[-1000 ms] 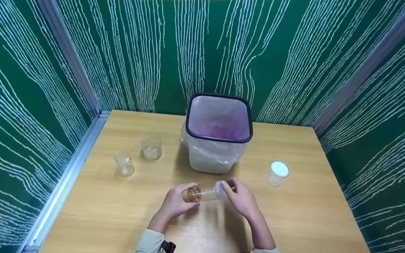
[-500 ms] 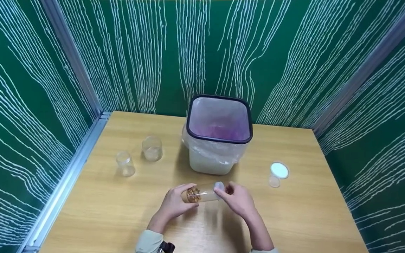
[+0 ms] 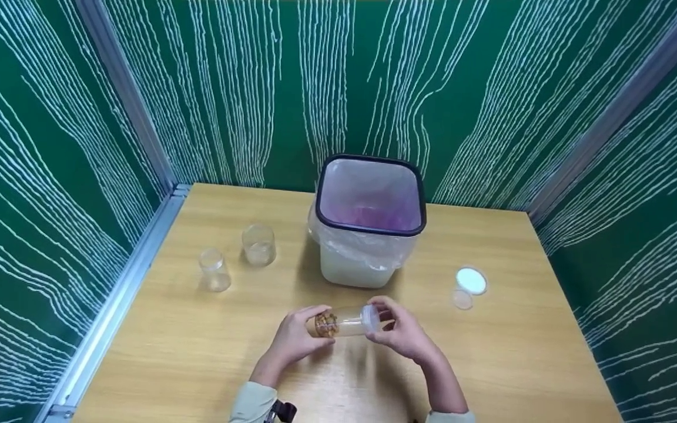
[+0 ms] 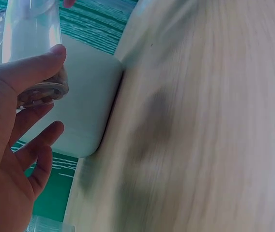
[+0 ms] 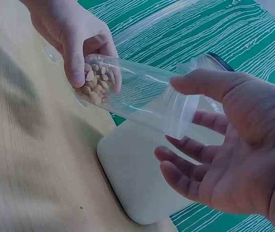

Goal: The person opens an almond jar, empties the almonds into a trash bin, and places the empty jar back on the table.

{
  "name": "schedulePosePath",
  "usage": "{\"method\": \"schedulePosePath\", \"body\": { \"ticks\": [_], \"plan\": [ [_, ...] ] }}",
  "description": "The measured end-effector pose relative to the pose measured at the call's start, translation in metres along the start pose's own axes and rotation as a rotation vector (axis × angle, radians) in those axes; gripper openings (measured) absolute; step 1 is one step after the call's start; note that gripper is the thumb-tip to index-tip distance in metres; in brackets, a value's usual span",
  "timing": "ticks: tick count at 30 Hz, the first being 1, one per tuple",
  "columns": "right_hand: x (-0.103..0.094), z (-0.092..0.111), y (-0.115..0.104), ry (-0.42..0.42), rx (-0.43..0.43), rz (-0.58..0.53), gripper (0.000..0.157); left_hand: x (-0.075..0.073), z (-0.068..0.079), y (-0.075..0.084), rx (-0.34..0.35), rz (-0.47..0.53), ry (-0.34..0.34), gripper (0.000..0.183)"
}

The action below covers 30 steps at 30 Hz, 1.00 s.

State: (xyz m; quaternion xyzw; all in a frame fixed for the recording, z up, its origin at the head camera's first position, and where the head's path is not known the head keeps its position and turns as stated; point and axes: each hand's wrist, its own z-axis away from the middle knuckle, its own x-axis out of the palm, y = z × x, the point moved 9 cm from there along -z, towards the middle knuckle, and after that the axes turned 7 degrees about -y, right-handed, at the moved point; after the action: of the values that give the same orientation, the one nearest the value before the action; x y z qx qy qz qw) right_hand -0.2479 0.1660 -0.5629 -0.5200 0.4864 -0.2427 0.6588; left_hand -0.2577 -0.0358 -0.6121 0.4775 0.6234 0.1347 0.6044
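A clear jar [image 3: 349,322] lies tilted nearly sideways in the air above the table, in front of the bin. Several small brown pieces, like nuts or beans, [image 5: 98,83] have gathered at its base end. My left hand [image 3: 296,339] grips that base between thumb and fingers; in the left wrist view the thumb [image 4: 43,67] presses along the jar's side. At the other end is a translucent lid [image 5: 182,113], which sits on the jar's mouth. My right hand [image 3: 402,333] holds this lid by its rim, thumb on one side and fingertips on the other.
A bin with a black rim and a plastic liner [image 3: 362,252] stands behind the hands. Two clear glass-like containers, a narrow one [image 3: 215,271] and a wider one [image 3: 259,247], stand at left. A white disc [image 3: 471,281] and a clear disc [image 3: 462,299] lie at right.
My right hand has turned and shifted its fingers on the lid: the thumb moved to the near side, the fingers to the far side. The left hand keeps its hold on the jar.
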Motion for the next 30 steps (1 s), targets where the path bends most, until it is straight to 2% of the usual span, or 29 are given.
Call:
{"method": "schedulePosePath", "body": {
  "ticks": [3, 7, 12, 15, 19, 22, 26, 30],
  "plan": [
    [0.001, -0.002, 0.001, -0.011, -0.016, -0.018, 0.062, 0.000, -0.001, -0.001, -0.009, 0.010, -0.003, 0.064],
    [0.003, -0.001, 0.006, 0.011, 0.020, -0.023, 0.069, 0.000, 0.000, -0.001, -0.014, 0.008, -0.004, 0.064],
    [-0.004, 0.002, 0.016, 0.126, 0.133, 0.047, 0.057, 0.001, 0.002, -0.003, -0.022, 0.002, -0.007, 0.064],
    [-0.007, 0.002, 0.021, 0.156, 0.211, 0.098, 0.050, 0.001, 0.002, -0.003, -0.010, -0.005, -0.001, 0.064],
    [-0.005, 0.005, 0.027, 0.135, 0.320, 0.137, 0.051, 0.000, 0.003, -0.003, 0.004, -0.014, 0.012, 0.063],
    [-0.002, 0.007, 0.031, 0.110, 0.371, 0.140, 0.054, 0.002, 0.005, -0.004, 0.002, -0.014, 0.012, 0.063],
    [0.001, 0.006, 0.032, 0.065, 0.357, 0.102, 0.052, 0.004, 0.005, -0.006, -0.020, -0.004, 0.006, 0.062],
    [0.003, 0.002, 0.029, 0.016, 0.270, 0.032, 0.044, 0.004, 0.004, -0.008, -0.047, 0.020, -0.006, 0.061]
  ]
}}
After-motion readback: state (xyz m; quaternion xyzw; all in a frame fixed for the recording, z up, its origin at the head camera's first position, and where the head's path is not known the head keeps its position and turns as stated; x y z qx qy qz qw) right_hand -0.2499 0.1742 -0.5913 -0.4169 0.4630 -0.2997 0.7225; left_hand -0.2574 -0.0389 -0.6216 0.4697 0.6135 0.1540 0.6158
